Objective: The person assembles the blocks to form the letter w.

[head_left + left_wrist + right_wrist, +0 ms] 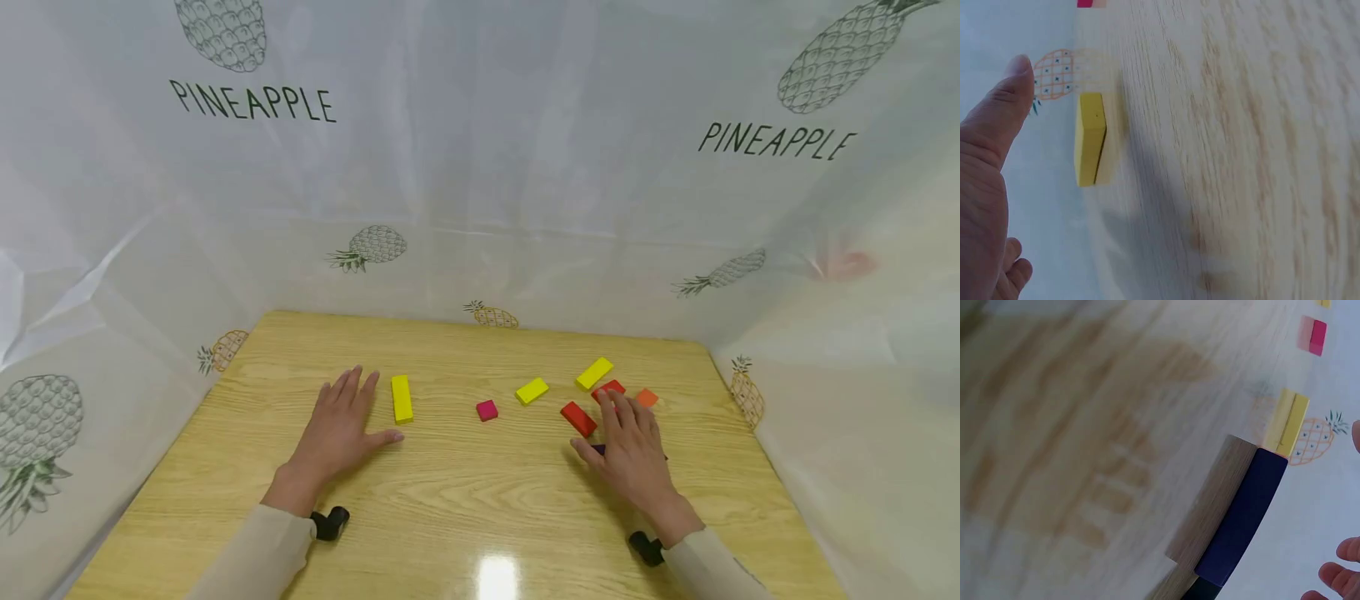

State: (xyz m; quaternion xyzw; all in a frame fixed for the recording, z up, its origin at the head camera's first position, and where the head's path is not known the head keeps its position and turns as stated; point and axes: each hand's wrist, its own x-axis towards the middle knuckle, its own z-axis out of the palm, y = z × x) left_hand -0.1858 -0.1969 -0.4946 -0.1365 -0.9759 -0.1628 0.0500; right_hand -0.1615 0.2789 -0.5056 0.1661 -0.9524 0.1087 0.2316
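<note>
My left hand point(337, 429) is held with fingers spread, just left of a long yellow block point(402, 400), and grips nothing. In the left wrist view that block point(1090, 140) stands apart from the thumb. Over the cluster at the right, my right hand point(633, 454) hovers with relaxed fingers. Around it lie one red block point(578, 419), a second red block point(611, 389) partly behind the fingertips, and an orange block point(647, 398). Mostly covered by this hand is a dark blue block point(1241, 515), which the right wrist view shows apart from the visible fingertips.
Between the hands lie a small pink block point(487, 410) and a yellow block point(532, 391). Another yellow block point(595, 373) is farther back. A dark green block point(1202, 590) shows in the right wrist view. Pineapple-print sheeting point(480, 167) surrounds the wooden table point(450, 517).
</note>
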